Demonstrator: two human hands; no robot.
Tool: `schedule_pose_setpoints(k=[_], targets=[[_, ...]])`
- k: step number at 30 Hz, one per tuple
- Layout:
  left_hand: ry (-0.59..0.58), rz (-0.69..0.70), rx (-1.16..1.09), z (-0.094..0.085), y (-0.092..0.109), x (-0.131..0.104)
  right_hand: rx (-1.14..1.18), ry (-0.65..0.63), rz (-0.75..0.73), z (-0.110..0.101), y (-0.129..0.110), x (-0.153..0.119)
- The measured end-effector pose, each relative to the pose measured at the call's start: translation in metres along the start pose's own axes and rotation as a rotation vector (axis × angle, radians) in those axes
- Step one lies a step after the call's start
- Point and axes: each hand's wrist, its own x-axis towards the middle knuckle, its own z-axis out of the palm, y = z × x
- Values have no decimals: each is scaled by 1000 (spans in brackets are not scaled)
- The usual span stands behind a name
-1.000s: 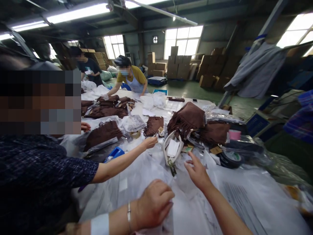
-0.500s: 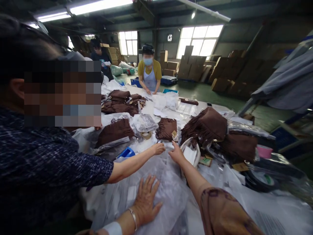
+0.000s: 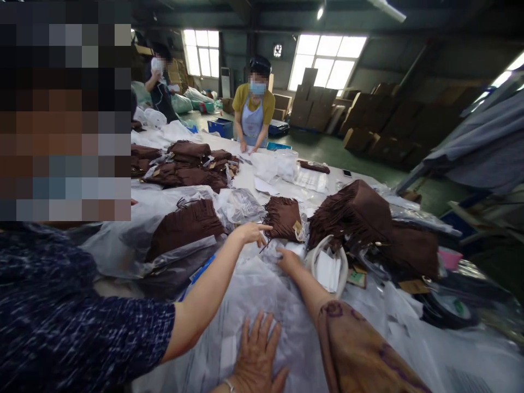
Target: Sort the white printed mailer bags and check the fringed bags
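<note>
My left hand (image 3: 258, 349) lies flat with fingers spread on a large, cloudy plastic bag (image 3: 286, 311). Farther out, my right hand (image 3: 291, 263) reaches to the bag's far end, its index finger stretched leftward; clear crumpled plastic is at its fingertips, and I see nothing held. Just beyond is a folded brown fringed textile (image 3: 282, 215) with a small tan tag. A co-worker's hand (image 3: 250, 233) reaches in from the left, its fingers at the fringe. Right of my right hand stands a whitish round container (image 3: 347, 267) holding white papers.
Brown fringed pieces lie in a bagged pile (image 3: 186, 224) at left and a heap (image 3: 356, 213) at right. A black tape roll (image 3: 446, 308) and pink object (image 3: 449, 258) sit to the right. Another person (image 3: 254, 109) stands across the table. The co-worker's sleeve (image 3: 123, 327) crowds my left.
The co-worker's hand has gone up and left to the fringe, its fingers now extended. My left hand appears lower and farther right, still flat. The view has shifted; my right hand stays near the bag's far end.
</note>
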Motion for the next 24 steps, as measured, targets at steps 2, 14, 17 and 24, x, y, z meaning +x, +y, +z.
schedule_pose_setpoints(k=[2, 14, 17, 24], targets=[[-8, 8, -23, 3, -2, 0, -2, 23, 25, -2, 1, -4], [-29, 37, -30, -11, 4, 0, -14, 130, -48, -22, -4, -11], [-17, 32, 5, -12, 5, -1, 27, 78, -55, 6, -17, -3], [-24, -29, 26, -27, 18, 0, 107, 8, 33, 19, 1, -4]])
